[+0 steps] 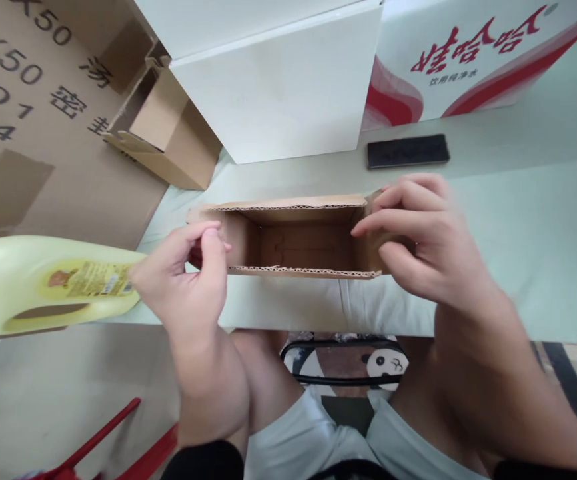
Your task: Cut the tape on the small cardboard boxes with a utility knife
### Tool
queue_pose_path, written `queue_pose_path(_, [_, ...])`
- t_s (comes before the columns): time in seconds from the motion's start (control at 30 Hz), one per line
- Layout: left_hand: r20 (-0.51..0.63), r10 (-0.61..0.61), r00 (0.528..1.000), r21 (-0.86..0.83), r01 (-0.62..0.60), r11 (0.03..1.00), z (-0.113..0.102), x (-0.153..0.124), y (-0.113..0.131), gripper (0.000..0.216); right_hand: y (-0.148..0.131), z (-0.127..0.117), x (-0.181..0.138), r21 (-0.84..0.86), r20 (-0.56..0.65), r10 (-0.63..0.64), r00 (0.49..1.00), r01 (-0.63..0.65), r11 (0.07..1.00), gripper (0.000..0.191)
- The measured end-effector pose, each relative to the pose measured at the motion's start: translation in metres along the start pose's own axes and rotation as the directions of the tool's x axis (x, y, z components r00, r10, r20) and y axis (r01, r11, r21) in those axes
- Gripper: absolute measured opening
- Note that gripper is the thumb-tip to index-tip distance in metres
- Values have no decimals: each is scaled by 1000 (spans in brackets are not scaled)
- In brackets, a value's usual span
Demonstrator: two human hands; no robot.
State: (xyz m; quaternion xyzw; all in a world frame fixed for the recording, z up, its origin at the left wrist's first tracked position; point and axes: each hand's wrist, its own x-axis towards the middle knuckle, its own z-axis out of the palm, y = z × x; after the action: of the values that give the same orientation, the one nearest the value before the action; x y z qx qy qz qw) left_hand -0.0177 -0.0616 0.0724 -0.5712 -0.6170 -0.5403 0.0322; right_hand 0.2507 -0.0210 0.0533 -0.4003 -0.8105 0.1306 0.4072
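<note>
An open brown cardboard box lies on the pale green cloth in front of me, its opening facing up and its inside bare. At its left end my left hand is closed, thumb and fingertips pinched at the short end flap. My right hand is at the opposite end, fingers bent around the right end flap, one fingertip reaching just inside the rim. A pale yellow bottle with a handle lies on its side to the left, partly behind my left wrist.
Behind the box stand a white box and a white-and-red carton. A dark phone lies in front of the carton. A smaller open cardboard box and a large printed carton are at left. Red bars show below the table edge.
</note>
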Motion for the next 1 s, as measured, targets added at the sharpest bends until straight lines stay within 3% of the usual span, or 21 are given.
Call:
queue_pose_path(0.1, [-2,20,1000,118,-20,993,-3,4,-4,21,-1,0,-1,-6,3,5,1000,-5,1000,37])
queue_pose_path(0.2, [111,-45,993,181,24,983,-9,6,-10,37,1,1,-3,6,35,4,999,-4,1000,39])
queue_pose_path(0.27, [172,-112,979,75,100,992,-12,5,-15,46,3,0,-4,6,63,-3,998,3,1000,38])
queue_pose_path(0.37, [260,-118,958,-193,172,966,-14,3,-22,48,8,-1,-5,10,94,-29,995,28,1000,33])
queue_pose_path(0.5, [529,-178,830,-331,395,857,-16,4,-23,47,8,-1,-5,35,101,-60,993,57,998,33])
queue_pose_path(0.57, [586,-207,783,-338,468,817,-16,5,-23,48,6,0,-4,76,90,-83,992,76,994,42])
queue_pose_path(0.77, [570,-263,778,-331,511,793,-10,7,-27,58,2,12,0,214,-29,-142,989,145,966,58])
queue_pose_path(1.0, [590,-232,773,-398,528,750,-7,11,-34,60,13,28,-8,294,-164,111,980,-59,954,57])
